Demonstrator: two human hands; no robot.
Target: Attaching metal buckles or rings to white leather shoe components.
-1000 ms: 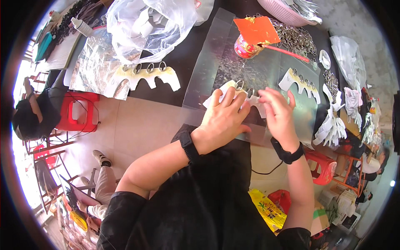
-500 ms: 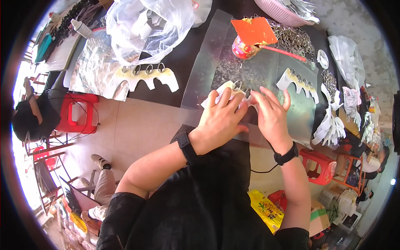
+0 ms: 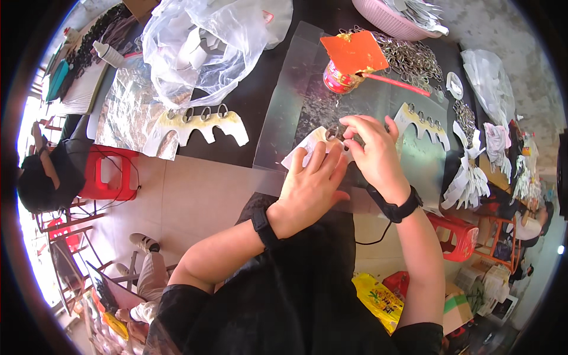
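The white strip lies by the near edge of the counter, partly hidden by the left hand, fingers spread flat. The right hand half curls at a ring; any grip is unclear. Beyond stands a can.
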